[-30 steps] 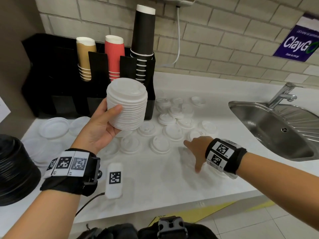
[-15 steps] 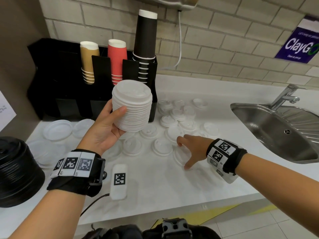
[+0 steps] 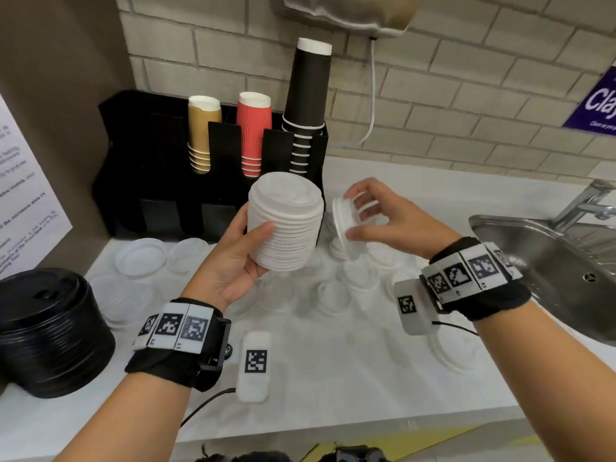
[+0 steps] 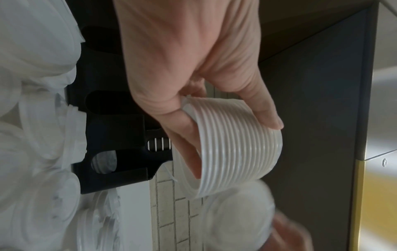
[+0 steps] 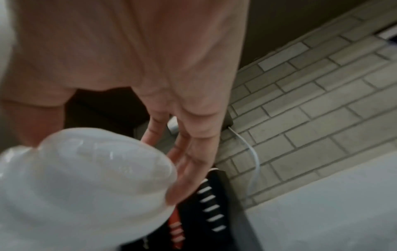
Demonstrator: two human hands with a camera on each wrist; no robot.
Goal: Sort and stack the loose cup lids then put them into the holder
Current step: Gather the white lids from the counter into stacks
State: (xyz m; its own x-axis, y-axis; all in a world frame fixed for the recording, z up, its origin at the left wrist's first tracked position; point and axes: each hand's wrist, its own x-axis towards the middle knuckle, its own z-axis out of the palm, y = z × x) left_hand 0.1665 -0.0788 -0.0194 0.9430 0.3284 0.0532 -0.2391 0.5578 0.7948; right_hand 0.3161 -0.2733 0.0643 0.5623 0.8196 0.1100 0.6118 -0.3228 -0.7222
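Head view: left hand (image 3: 233,261) up in front of the holder (image 3: 213,168), fingers wrapped round the stack (image 3: 285,225) of white lids, thumb pressed on its near side. Right hand (image 3: 383,218) now lifted just right of the stack, a single lid (image 3: 343,225) pinched on edge between thumb and fingers. A second ago flat on the tabletop (image 3: 333,378) reaching among the loose lids; half a second ago fingers spread over one. Picked up, then, and on its way to the top of the stack, by the look of it. More white lids (image 3: 333,295) scattered on the tabletop right of the holder, so plenty of sorting left; holder slots not yet filled with them. Clear lids (image 3: 140,258) lying in front of the holder, black lids (image 3: 50,331) piled well to its left.

Left wrist view: stack (image 4: 238,144) seen side-on, ribbed rims nested tight, thumb (image 4: 264,115) on one side, fingers curled behind. Shown here and not from the head: the holder's lower openings (image 4: 103,101), one with something pale inside, unclear what. Blurred lid (image 4: 236,215) close beside the stack.

Right wrist view: lid (image 5: 90,178) large and blurred up close, domed top facing the camera, fingers (image 5: 189,166) splayed along its far rim, loosely bent. Holder (image 5: 214,203) below, striped cups showing; stack itself not visible here.
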